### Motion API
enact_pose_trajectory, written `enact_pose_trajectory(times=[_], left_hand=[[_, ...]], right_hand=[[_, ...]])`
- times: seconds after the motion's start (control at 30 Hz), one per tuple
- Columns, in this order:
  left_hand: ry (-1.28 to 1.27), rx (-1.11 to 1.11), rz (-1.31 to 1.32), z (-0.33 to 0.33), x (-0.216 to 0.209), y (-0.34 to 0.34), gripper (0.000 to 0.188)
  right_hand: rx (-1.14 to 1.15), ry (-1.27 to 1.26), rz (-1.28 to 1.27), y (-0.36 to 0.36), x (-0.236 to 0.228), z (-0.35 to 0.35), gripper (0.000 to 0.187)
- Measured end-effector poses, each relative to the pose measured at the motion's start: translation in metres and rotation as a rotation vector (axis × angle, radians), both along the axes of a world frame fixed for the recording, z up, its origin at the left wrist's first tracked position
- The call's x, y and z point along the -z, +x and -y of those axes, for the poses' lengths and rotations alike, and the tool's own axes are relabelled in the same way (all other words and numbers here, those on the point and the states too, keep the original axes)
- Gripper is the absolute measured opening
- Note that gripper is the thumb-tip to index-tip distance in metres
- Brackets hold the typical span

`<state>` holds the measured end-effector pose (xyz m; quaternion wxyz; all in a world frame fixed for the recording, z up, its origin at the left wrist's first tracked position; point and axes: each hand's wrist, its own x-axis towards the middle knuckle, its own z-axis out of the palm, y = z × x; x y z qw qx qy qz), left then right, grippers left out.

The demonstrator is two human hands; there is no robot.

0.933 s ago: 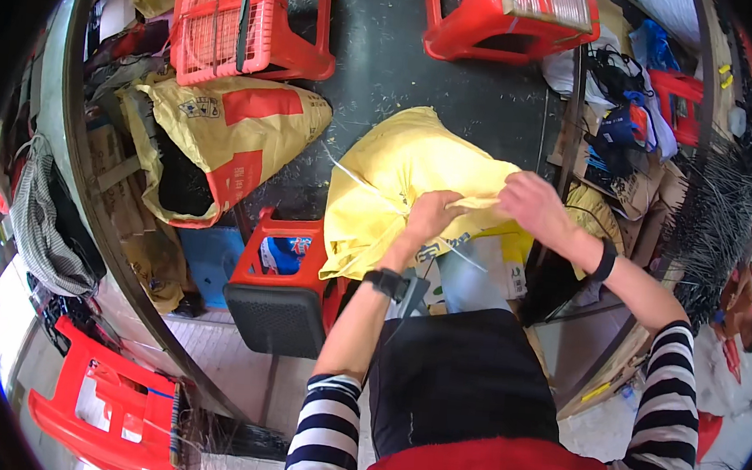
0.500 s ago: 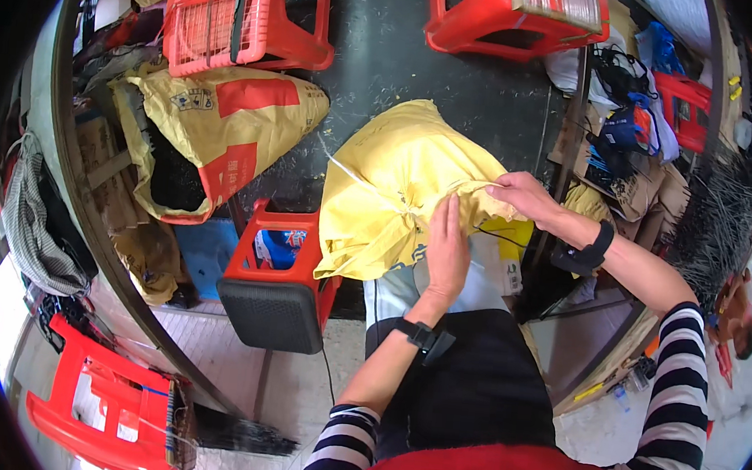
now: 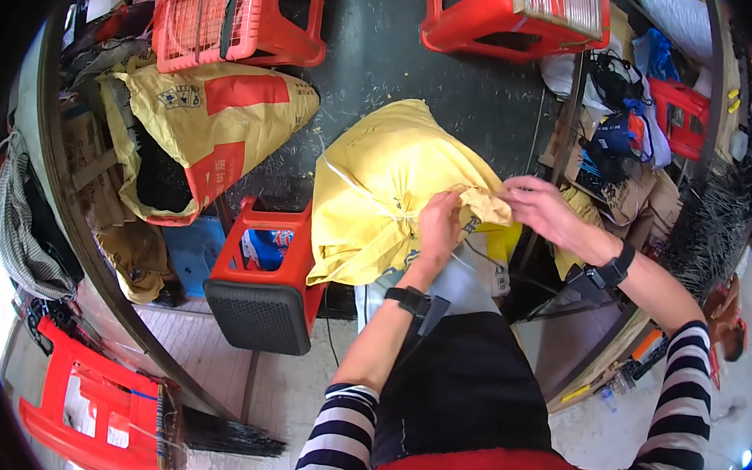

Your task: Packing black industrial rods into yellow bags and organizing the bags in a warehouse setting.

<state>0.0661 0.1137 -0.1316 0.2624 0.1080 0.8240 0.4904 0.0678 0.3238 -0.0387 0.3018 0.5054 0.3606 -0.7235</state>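
Mostly beyond the hands (image 3: 439, 229), yellow sack (image 3: 381, 165), crumpled neck (image 3: 486, 208) between them.

The upper edge cuts off the far-left stool (image 3: 234, 16) and the far-right stool (image 3: 499, 13); the lower edge crops the left sleeve (image 3: 338, 435). The inside of the yellow sack (image 3: 399, 166) is hidden.

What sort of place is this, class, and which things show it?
Probably a cluttered small workshop or storeroom: a gathered yellow sack, thin dark strands massed at the right, and red plastic stools.
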Motion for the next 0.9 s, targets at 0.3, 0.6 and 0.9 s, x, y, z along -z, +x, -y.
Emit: enact_pose_trajectory(times=[0.3,0.6,0.9], left_hand=[[0.086,0.093,0.002,0.0,0.003,-0.012,0.035],[-0.039,-0.03,0.08,-0.014,-0.017,0.01,0.05],[-0.158,0.11,-0.221,-0.021,-0.012,0.013,0.075]], right_hand=[[-1.865,0.977,-1.379,-0.032,-0.007,0.001,0.069],[-1.793,0.777,-1.621,-0.036,0.046,0.0,0.015],[-0.494,0.629,-0.478,0.02,0.053,0.047,0.019]])
